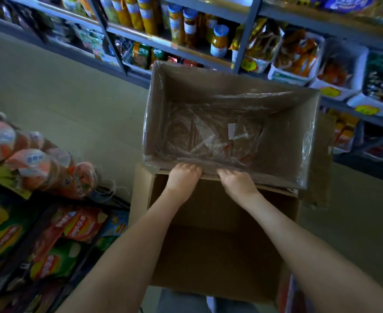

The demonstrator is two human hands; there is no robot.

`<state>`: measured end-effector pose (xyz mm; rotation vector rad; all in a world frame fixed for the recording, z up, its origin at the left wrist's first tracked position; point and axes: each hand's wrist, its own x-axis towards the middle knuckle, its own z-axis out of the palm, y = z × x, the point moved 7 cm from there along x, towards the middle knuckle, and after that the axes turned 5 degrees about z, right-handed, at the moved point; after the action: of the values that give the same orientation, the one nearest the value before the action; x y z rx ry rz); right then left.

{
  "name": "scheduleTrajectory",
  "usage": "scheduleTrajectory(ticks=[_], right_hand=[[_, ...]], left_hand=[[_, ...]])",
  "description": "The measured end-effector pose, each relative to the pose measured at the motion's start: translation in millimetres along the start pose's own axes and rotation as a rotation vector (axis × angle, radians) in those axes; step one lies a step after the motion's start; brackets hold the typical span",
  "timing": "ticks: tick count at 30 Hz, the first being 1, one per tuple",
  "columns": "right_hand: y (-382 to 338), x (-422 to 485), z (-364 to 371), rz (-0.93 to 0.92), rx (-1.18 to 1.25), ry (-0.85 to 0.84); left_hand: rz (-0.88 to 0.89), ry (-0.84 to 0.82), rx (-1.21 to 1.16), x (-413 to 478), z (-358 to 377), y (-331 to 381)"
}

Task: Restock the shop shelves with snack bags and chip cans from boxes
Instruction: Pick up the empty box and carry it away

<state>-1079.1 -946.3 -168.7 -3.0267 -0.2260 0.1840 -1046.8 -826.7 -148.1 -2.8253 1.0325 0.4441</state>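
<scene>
An open cardboard box [289, 141] lined with clear plastic film fills the middle of the view; I see no goods inside it, only crumpled film. My left hand [182, 177] and my right hand [236, 182] both grip its near rim, fingers curled over the edge. Below it stands a second open cardboard box [219, 256], dark inside. Snack bags [82, 224] in red and green lie on the shelf at the lower left, with chip cans [28, 159] stacked above them.
Metal shelves [242, 37] across the top hold orange jars [218, 40] and white bins [294, 75] of packets. A pale floor [61, 98] stretches between the two shelf rows. Lower shelf levels continue at the right edge.
</scene>
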Motion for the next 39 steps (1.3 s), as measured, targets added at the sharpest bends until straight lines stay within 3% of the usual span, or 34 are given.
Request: scheduleTrajectory(ticks=[14, 26, 39], right_hand=[[33, 159, -7, -0.412, 0.100, 0.053], [3, 271, -18, -0.725, 0.018, 0.090], [-80, 455, -33, -0.913, 0.028, 0.140]], left_hand=[[-0.371, -0.105, -0.113, 93, -1, -67], [-0.626, 0.005, -0.167, 122, -11, -137], [-0.828, 0.162, -0.229, 169, -30, -306]])
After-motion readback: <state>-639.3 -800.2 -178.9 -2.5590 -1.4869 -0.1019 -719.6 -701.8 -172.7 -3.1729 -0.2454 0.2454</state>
